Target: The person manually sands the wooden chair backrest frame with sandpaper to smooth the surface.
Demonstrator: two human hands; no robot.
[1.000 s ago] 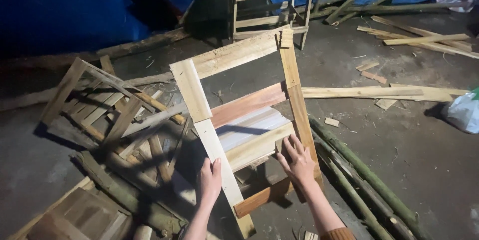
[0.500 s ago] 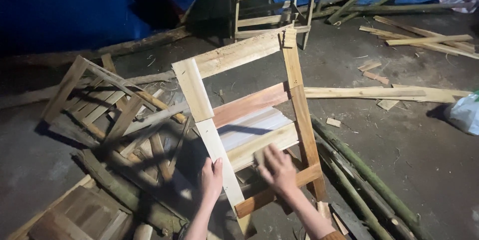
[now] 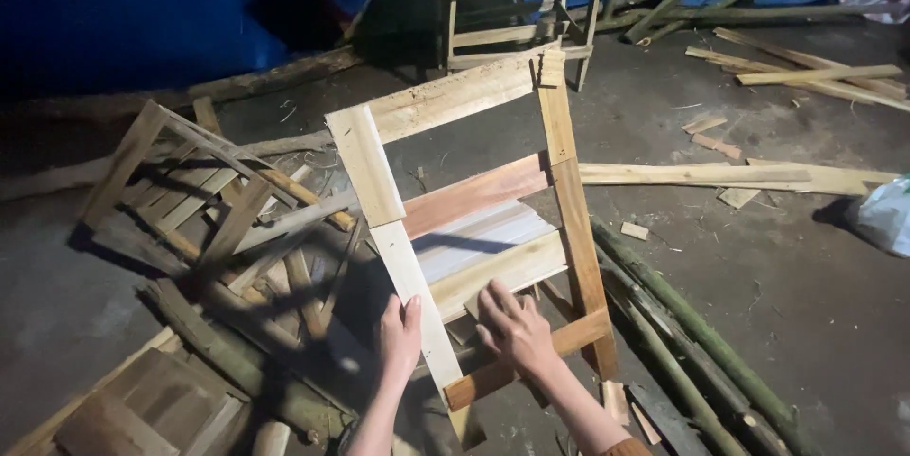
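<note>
A rough wooden chair frame (image 3: 474, 192) of pale and reddish planks stands tilted in front of me on the concrete floor. My left hand (image 3: 399, 335) rests flat against its left upright plank (image 3: 398, 257), fingers pointing up. My right hand (image 3: 517, 326) lies with fingers spread just below the pale seat rail (image 3: 498, 271), above the reddish lower crosspiece (image 3: 531, 361). Neither hand is closed around anything.
A pile of broken wooden frames and slats (image 3: 218, 219) lies to the left. Green bamboo poles (image 3: 701, 342) lie on the right, loose planks (image 3: 720, 173) beyond. A wooden stool (image 3: 512, 1) and blue tarp (image 3: 123, 10) stand at the back. A white bag (image 3: 886, 214) sits at far right.
My right hand has moved left, from the right upright to the middle below the seat rail. My left hand stays on the left plank. The view has shifted slightly.
</note>
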